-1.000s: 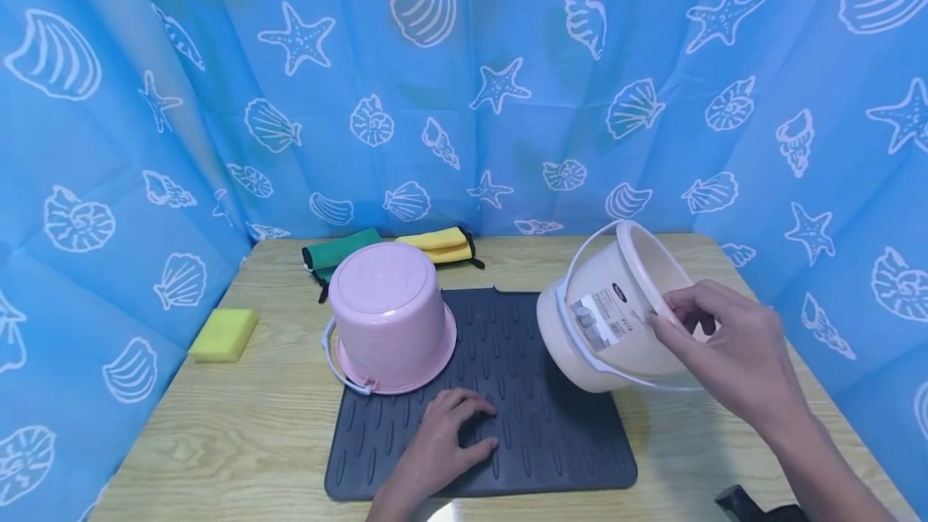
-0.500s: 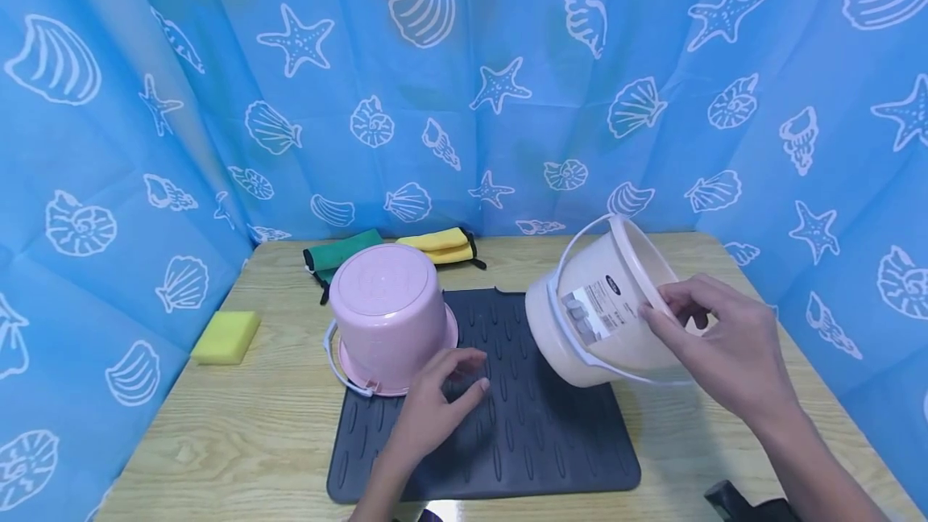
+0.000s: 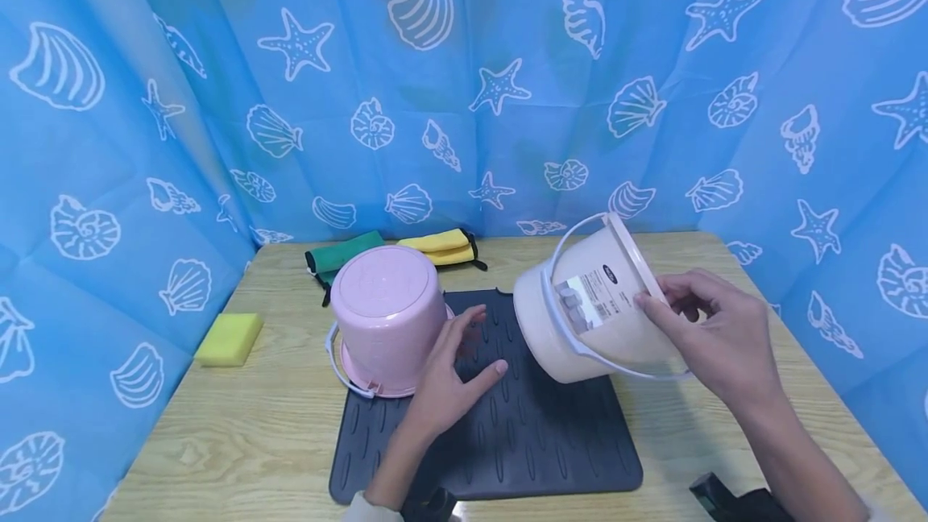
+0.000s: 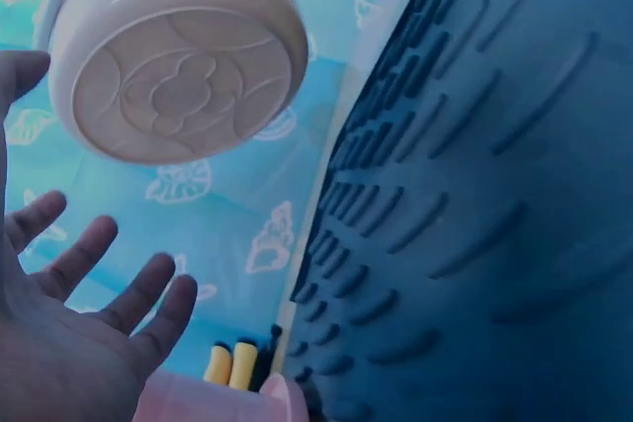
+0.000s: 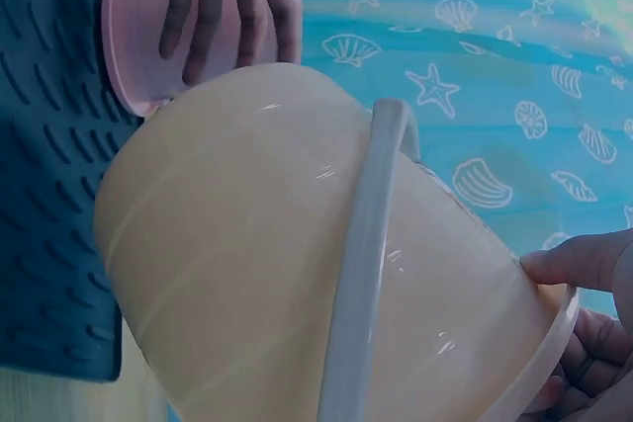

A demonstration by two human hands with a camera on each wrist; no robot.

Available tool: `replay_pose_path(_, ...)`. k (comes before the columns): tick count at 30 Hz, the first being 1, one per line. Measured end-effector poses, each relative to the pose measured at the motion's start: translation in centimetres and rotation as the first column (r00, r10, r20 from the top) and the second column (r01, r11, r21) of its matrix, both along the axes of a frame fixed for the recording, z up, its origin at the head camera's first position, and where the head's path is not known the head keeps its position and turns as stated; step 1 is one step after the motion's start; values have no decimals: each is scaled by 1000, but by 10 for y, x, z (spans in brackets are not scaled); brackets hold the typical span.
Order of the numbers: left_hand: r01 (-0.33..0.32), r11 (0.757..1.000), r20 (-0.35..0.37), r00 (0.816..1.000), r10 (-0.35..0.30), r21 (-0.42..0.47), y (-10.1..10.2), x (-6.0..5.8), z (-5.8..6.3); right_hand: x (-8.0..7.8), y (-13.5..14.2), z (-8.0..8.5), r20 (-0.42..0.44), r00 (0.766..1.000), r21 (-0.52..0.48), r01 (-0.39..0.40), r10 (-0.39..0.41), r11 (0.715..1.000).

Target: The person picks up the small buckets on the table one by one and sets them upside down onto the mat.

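A cream bucket (image 3: 587,304) with a white handle and a label hangs tilted above the right part of the dark ribbed mat (image 3: 507,433). My right hand (image 3: 714,337) pinches its rim, thumb outside and fingers inside. In the left wrist view the bucket's embossed base (image 4: 183,86) faces the camera. Spread and holding nothing, my left hand (image 3: 453,377) hovers over the mat, between the cream bucket and a pink bucket (image 3: 387,312). That pink bucket stands upside down on the mat's left part, its white handle hanging down at the side.
A green cloth (image 3: 344,251) and a yellow cloth (image 3: 440,245) lie folded behind the pink bucket. On the left of the wooden table (image 3: 239,441) sits a yellow sponge (image 3: 228,339). A blue shell-patterned curtain (image 3: 500,143) encloses the back and sides.
My left hand has lifted off the mat, moved up beside the pink bucket and spread its fingers. My right hand has brought the cream bucket slightly left.
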State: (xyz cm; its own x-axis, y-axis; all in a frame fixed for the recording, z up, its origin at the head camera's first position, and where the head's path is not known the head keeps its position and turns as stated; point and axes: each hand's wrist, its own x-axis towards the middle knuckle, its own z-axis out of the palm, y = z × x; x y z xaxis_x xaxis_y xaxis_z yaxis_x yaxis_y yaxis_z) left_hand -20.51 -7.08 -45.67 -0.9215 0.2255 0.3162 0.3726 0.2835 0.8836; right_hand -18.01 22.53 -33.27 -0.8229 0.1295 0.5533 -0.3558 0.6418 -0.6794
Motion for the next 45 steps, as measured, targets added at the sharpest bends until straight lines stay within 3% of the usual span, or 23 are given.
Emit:
replay_pose_path(6, 29, 999, -1, 1000, -29, 42, 7, -10, 8, -3, -3, -6, -1, 1000, -87, -1, 1, 996)
replay_pose_path(16, 96, 981, 65, 992, -108, 166, 18, -22, 15, -6, -8, -17, 45, 999, -220, -7, 17, 976)
replay_pose_path(26, 123, 974, 113, 983, -146, 190, 22, -27, 19, -5, -16, -21, 130, 991, -329, 27, 17, 944)
replay_pose_path(34, 181, 936, 163, 958, -237, 301, 26, -27, 12, -5, -17, -24, 192, 981, -393, 60, 18, 918)
replay_pose_path(41, 164, 938, 197, 953, -231, 305, 30, -28, 14, -5, -15, -24, 218, 976, -405, 81, 11, 911)
replay_pose_path(45, 150, 938, 177, 961, -213, 312, 28, -30, 15, -7, -16, -23, 222, 974, -400, 48, 46, 915)
